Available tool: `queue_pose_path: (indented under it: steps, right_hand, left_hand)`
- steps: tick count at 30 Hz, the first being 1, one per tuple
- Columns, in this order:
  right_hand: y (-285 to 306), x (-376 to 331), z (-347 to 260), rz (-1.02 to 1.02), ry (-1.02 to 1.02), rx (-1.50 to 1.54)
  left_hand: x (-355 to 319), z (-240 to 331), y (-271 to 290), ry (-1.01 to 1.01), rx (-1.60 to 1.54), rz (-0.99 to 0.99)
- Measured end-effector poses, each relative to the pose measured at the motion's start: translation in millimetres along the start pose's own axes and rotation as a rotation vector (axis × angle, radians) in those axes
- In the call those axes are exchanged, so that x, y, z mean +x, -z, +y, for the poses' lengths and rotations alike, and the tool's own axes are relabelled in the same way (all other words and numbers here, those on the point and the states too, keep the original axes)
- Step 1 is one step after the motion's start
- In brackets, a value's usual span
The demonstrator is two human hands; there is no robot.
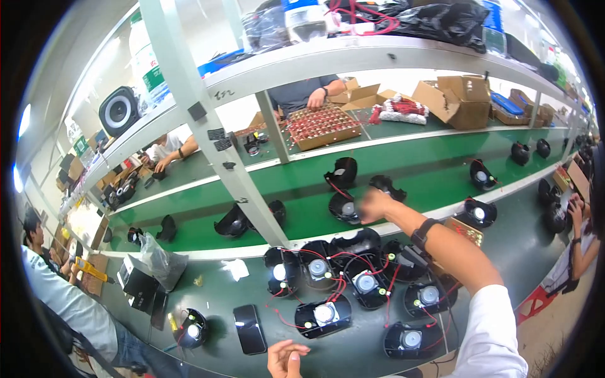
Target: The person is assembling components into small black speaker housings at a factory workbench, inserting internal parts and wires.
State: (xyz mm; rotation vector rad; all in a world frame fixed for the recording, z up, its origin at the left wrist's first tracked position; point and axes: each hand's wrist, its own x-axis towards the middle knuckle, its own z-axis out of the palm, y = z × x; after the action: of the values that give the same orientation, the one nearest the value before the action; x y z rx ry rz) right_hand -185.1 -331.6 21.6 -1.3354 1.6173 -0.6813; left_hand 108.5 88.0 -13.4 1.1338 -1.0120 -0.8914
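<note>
Black speaker housing on the far conveyor belt sits under the right hand, grip closing on it; left hand hangs loosely curled, empty, near the tabletop.

near you: speaker housings cluster on the bench, phone to their left
behind them: conveyor with more housings

Open brown cardboard boxes stand on the far right of the bench, beside a smaller open carton. A shallow cardboard tray of red parts sits mid-far. A dark phone screen lies near, left of centre. A white-and-green labelled bottle stands far left.
</note>
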Motion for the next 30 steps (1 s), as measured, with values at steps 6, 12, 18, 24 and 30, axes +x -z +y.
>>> queue_pose_path:
  steps: [6,12,18,24,30]
  right_hand:
    - [-12,-19,-109,0.169,0.465,-0.845]
    - [-42,92,-106,0.164,0.268,-0.971]
    - [-51,111,-95,0.203,0.203,-1.089]
    - [-9,79,-117,0.149,0.568,-1.022]
    - [26,-70,-122,0.122,1.139,-0.669]
  left_hand:
    - [-7,-32,17,-0.056,0.228,0.376]
    - [5,-28,9,0.026,0.283,0.355]
    - [5,-24,8,0.037,0.299,0.378]
    - [0,-31,20,0.072,0.275,0.319]
    - [-4,-24,12,-0.163,0.206,0.385]
